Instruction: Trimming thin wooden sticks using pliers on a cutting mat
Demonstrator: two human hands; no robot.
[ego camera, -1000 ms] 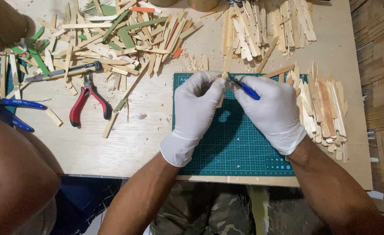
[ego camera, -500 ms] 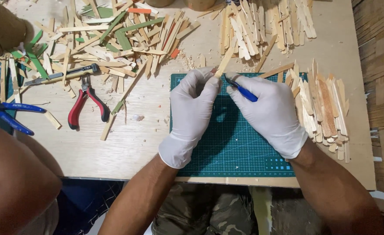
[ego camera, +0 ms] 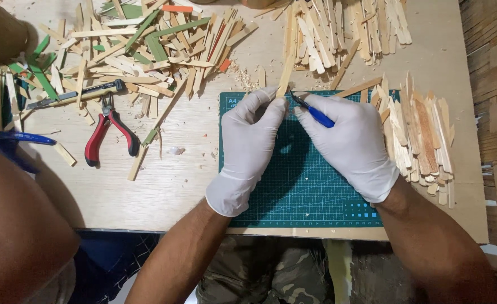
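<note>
Over green cutting mat [ego camera: 293, 186], centre of table [ego camera: 147, 191]: both hands in white gloves. L hand [ego camera: 254, 135] pinches a pale wooden stick [ego camera: 285, 76], which slants up past the mat's top edge; R hand [ego camera: 352, 141] grips a blue-handled craft knife [ego camera: 313, 111], tip just beside the stick near L fingertips. Loose stick piles lie to the L, top & R; red-handled pliers [ego camera: 110, 135] rest well apart, L of mat. Good practice, as judged: keep the stick braced close to the cut, blade angled away from L fingertips, light shallow strokes w/ work backed by the mat, not table.
</note>
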